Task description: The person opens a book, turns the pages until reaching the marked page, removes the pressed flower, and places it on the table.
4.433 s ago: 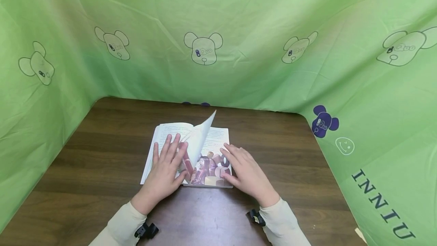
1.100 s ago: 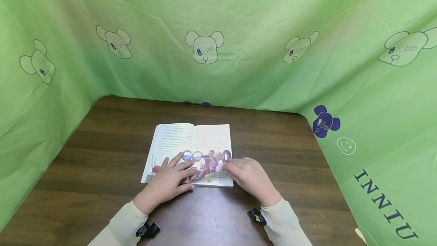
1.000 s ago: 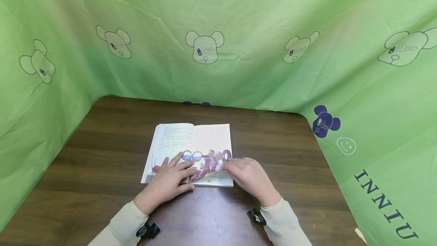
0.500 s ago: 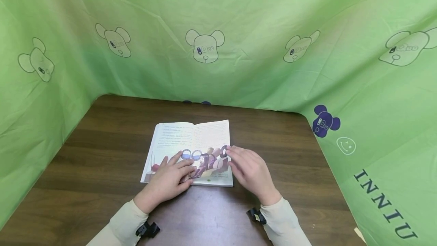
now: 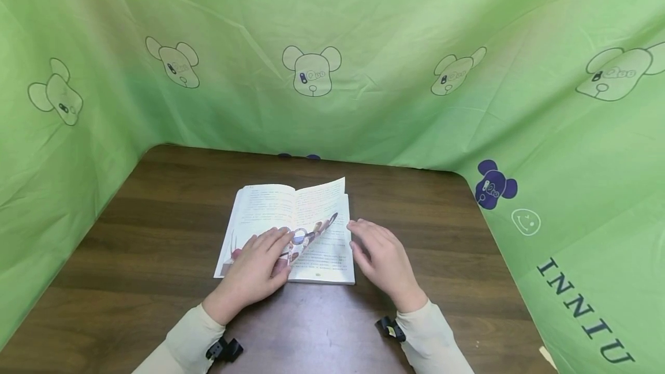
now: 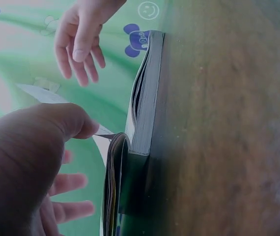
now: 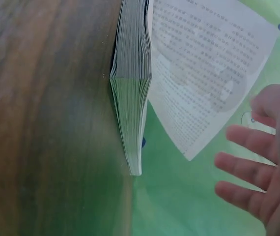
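An open book [image 5: 332, 261] lies at the middle of the frame, a little below centre, flat on the brown counter [image 5: 436, 229], with a green cloth [image 5: 234, 114] rising behind it. One leaf [image 5: 318, 204] stands partly lifted from the right half, its upper corner tilting up and its pictured lower part curling over toward the left, so that a printed page shows beneath it. The left hand [image 5: 252, 264] rests across the lower left of the book, over the left page [image 5: 266, 206] and the gutter, its fingers relaxed and grasping nothing; whether its thumb touches the curling leaf is hard to tell. The right hand [image 5: 385, 255] is just beside the book's right edge, its fingers loosely bent and released; the right wrist view shows a gap between them and the leaf. The step in hand looks like turning this leaf. To do it well, the right fingers should go under the free edge, near the upper corner, and guide it leftward in one even arc, since pushing from the curled bottom alone could crease the paper. The left hand would do best to keep light pressure on the left page, then slide clear so that the leaf can settle flat.
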Motion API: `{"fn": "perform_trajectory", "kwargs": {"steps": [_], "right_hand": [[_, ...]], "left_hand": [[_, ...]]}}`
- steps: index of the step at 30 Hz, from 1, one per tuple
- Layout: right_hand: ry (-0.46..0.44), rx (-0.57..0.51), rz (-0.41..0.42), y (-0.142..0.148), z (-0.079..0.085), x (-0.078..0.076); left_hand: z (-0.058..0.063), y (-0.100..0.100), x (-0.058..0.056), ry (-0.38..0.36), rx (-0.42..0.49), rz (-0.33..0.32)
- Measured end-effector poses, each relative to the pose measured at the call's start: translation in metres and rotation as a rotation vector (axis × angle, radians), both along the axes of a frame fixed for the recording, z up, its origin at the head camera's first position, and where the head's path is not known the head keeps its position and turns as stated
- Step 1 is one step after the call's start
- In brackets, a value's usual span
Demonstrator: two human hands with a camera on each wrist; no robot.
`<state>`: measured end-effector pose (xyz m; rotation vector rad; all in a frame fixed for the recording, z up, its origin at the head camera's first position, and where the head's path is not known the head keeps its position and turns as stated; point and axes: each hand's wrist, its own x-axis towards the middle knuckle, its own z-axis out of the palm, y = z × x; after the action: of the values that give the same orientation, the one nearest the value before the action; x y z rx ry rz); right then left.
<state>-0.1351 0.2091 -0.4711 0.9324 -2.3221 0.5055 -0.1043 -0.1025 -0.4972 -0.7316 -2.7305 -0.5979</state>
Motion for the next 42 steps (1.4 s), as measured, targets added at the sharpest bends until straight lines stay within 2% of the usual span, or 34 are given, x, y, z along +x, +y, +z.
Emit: {"fn": "perform_trajectory", "kwargs": {"steps": [6, 12, 16, 21, 26, 30, 33, 37, 42], "right_hand": [[-0.163, 0.138, -0.028, -0.0022, 0.0006, 0.0023], [-0.31, 0.279, 0.03, -0.0016, -0.0024, 0.0035], [-0.369, 0.327, 0.08, -0.0014, -0.0038, 0.0057], [-0.436, 0.36, 0.082, -0.0016, -0.0042, 0.0088], [-0.484, 0.372, 0.075, -0.0016, -0.0029, 0.0102], [-0.49, 0.379, 0.073, -0.0014, -0.0038, 0.0093], [-0.489, 0.382, 0.071, -0.0016, -0.0043, 0.0084], [-0.489, 0.389, 0.067, -0.002, -0.0047, 0.0083], [-0.483, 0.398, 0.064, -0.0026, -0.0054, 0.0086]], "left_hand": [[0.0016, -0.0009, -0.0024, 0.058, 0.05, 0.043], [0.0048, -0.0037, -0.0039, 0.214, 0.132, 0.077], [0.0054, -0.0049, -0.0037, 0.276, 0.11, 0.11], [0.0073, -0.0055, -0.0018, 0.286, 0.052, 0.152], [0.0092, -0.0057, 0.0, 0.227, -0.014, 0.171], [0.009, -0.0058, 0.0002, 0.158, -0.085, 0.17], [0.0074, -0.0055, 0.0003, 0.089, -0.119, 0.152], [0.0041, -0.0049, 0.0014, -0.04, -0.142, 0.128], [0.0006, -0.0043, 0.0018, -0.168, -0.156, 0.122]]}}
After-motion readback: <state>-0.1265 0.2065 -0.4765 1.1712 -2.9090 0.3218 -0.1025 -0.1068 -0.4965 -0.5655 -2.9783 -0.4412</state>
